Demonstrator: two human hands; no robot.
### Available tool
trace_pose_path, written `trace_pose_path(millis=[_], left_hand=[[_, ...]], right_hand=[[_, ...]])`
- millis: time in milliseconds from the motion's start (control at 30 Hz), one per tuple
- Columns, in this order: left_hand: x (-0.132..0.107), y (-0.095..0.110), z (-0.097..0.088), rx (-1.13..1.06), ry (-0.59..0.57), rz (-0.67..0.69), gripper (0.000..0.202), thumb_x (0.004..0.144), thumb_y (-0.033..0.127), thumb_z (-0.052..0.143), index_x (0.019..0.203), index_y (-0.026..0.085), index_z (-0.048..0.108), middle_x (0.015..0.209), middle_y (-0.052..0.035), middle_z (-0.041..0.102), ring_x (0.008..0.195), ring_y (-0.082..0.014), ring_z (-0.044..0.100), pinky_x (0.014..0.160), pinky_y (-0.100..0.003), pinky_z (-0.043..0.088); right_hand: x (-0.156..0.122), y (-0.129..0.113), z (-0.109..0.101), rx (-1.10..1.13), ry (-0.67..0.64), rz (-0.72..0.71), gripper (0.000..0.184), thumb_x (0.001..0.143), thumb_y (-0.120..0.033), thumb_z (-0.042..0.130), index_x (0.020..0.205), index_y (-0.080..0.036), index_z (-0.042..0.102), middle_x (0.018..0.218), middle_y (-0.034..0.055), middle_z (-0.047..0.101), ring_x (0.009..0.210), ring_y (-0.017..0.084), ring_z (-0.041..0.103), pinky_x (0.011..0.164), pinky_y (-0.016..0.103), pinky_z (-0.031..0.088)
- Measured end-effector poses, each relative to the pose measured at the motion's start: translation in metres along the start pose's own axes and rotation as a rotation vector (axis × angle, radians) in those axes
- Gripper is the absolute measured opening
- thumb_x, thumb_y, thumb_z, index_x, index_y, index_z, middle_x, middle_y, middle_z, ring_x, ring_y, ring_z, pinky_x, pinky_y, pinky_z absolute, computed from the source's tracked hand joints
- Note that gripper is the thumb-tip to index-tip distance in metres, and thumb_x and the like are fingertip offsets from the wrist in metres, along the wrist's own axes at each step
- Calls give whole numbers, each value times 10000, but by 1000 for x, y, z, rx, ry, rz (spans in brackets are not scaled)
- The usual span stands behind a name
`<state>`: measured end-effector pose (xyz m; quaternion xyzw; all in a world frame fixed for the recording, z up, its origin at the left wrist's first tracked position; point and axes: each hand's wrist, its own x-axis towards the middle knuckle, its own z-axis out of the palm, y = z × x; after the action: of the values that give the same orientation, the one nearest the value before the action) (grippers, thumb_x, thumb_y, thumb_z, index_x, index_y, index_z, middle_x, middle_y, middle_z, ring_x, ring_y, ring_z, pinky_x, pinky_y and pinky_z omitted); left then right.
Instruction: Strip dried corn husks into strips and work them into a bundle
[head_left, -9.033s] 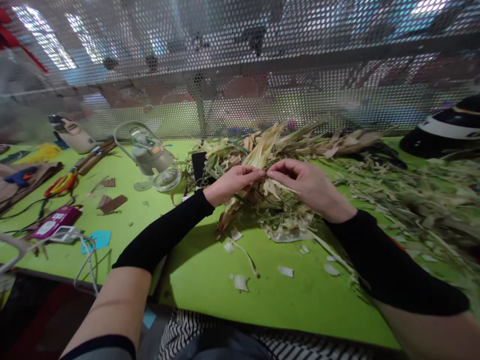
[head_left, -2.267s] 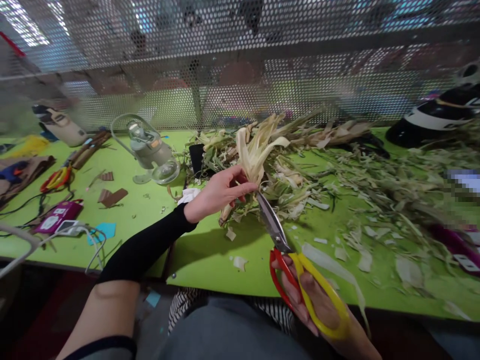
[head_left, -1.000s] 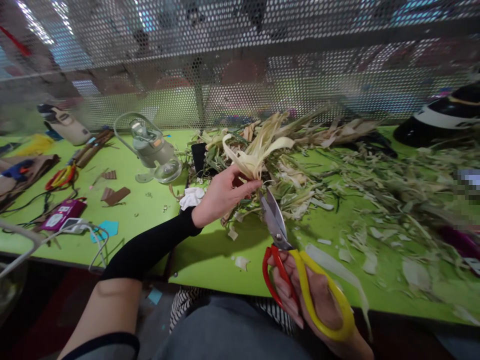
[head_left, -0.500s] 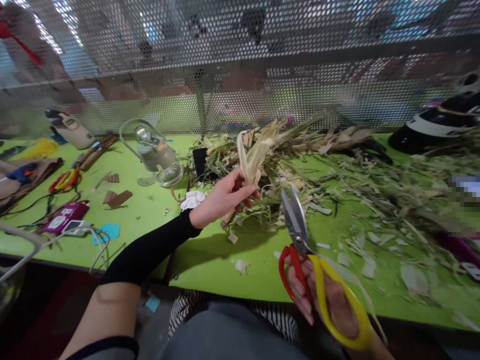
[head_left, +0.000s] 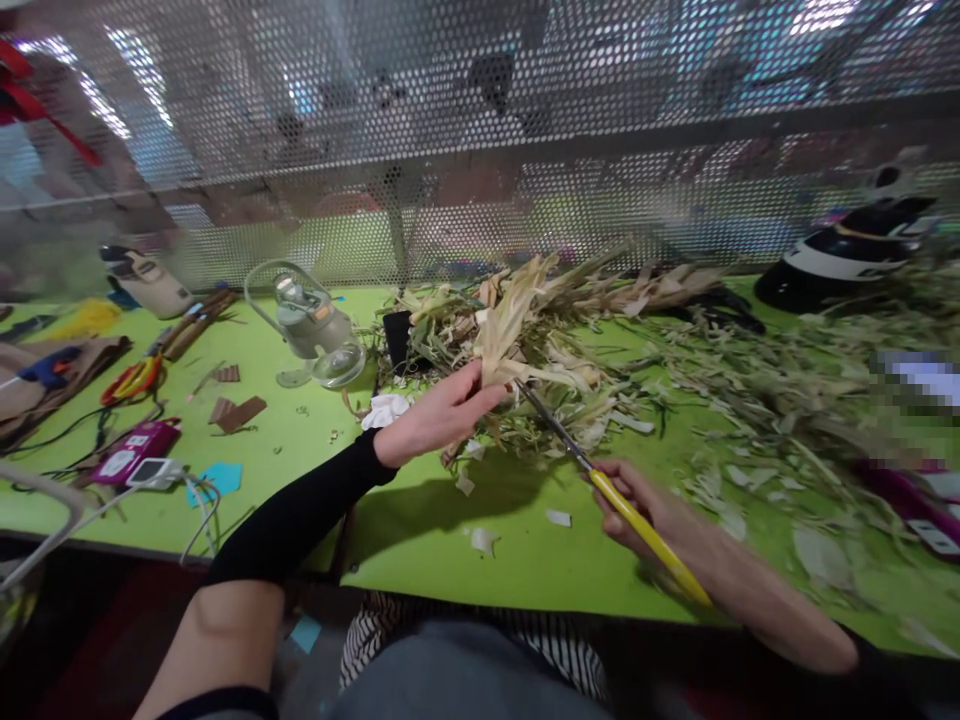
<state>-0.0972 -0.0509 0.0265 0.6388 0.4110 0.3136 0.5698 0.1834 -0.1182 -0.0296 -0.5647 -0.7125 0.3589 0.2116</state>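
Pinched in my left hand (head_left: 442, 415) is a pale bundle of dried corn husk (head_left: 504, 340), its strips fanning upward and to the right. My right hand (head_left: 645, 510) grips a pair of scissors (head_left: 637, 530), seen edge-on, with the yellow handle towards me. The blade tips reach the lower end of the husk, close to my left fingertips; whether the blades are apart cannot be made out. Behind the bundle lies a heap of loose dried husks (head_left: 577, 400). A crumpled white tissue (head_left: 386, 410) lies beside my left wrist.
A clear-bottomed bottle (head_left: 311, 325) and a black box-like object (head_left: 397, 340) stand behind my left hand. Husk scraps (head_left: 787, 430) cover the right side. A purple device (head_left: 139, 450) with cables lies left. A perforated metal screen (head_left: 450, 200) closes off the back.
The scissors came up and left to the husk and turned edge-on; before, they were held lower with blades slightly apart. My left hand stays on the husk, which leans more rightward.
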Motion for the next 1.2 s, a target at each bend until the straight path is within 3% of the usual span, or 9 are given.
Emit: trace_pose_path(millis=[100, 233, 400, 533, 600, 700, 867, 1033, 1200], left_hand=[[2, -4, -3, -50, -21, -84, 228, 1069, 363, 442, 1025, 179, 567, 749, 51, 312, 584, -74, 273, 490, -184, 267], [9, -17, -8, -178, -76, -158, 333, 1052, 485, 469, 1031, 188, 618, 727, 60, 306, 543, -62, 214, 453, -188, 159], [19, -23, -11, -305, -51, -190, 286, 1046, 445, 500, 936, 185, 546, 676, 77, 341, 485, -35, 216, 443, -181, 147], [20, -22, -8, -362, -61, -123, 272, 1066, 413, 445, 931, 183, 498, 732, 47, 474, 484, -32, 314, 439, -180, 180], [18, -22, -5, -361, -94, -113, 285, 1063, 431, 447, 931, 183, 495, 707, 59, 436, 491, -35, 312, 447, -179, 188], [13, -20, 0, -344, -220, -97, 296, 1030, 471, 513, 953, 185, 494, 680, 82, 338, 514, -46, 271, 467, -180, 196], [3, -16, 4, -265, -410, -107, 279, 980, 457, 598, 983, 201, 488, 699, 86, 278, 556, -65, 225, 504, -201, 200], [2, -14, 5, -201, -449, -181, 210, 1049, 338, 421, 963, 178, 526, 709, 73, 259, 576, -78, 217, 523, -224, 192], [4, -18, 10, -81, -353, -147, 313, 1022, 497, 496, 929, 198, 487, 720, 67, 325, 595, -80, 273, 531, -225, 231]], right_hand=[[9, 6, -2, 133, -105, 0, 526, 769, -721, 690, 979, -256, 565, 735, -1, 573, 574, 160, 503, 514, 302, 446], [21, 4, -1, 200, -72, 50, 657, 734, -840, 622, 1021, -253, 549, 725, -11, 531, 533, 149, 459, 477, 301, 424], [41, 7, -10, -301, 171, 76, 651, 796, -733, 591, 1149, -186, 618, 948, 147, 728, 800, 317, 695, 722, 439, 574], [50, 5, -20, -574, 285, -152, 596, 876, -661, 485, 1114, -160, 703, 1206, 242, 721, 1163, 445, 660, 984, 571, 520], [54, -7, -20, -506, 277, -196, 599, 922, -676, 445, 1100, -172, 717, 1233, 231, 719, 1166, 428, 654, 974, 569, 518], [61, -37, -13, -217, 76, -189, 592, 972, -698, 413, 1121, -210, 713, 1101, 147, 747, 963, 307, 697, 844, 452, 559], [77, -69, -3, -6, -1, -315, 593, 952, -757, 440, 803, -231, 669, 828, 69, 674, 806, 242, 623, 785, 387, 522], [80, -69, -1, 180, -118, -236, 574, 914, -738, 553, 706, -217, 678, 790, 41, 681, 743, 200, 589, 763, 347, 493], [79, -74, 6, 412, -108, -138, 424, 816, -618, 753, 795, -197, 709, 844, 35, 721, 802, 188, 622, 787, 337, 494]])
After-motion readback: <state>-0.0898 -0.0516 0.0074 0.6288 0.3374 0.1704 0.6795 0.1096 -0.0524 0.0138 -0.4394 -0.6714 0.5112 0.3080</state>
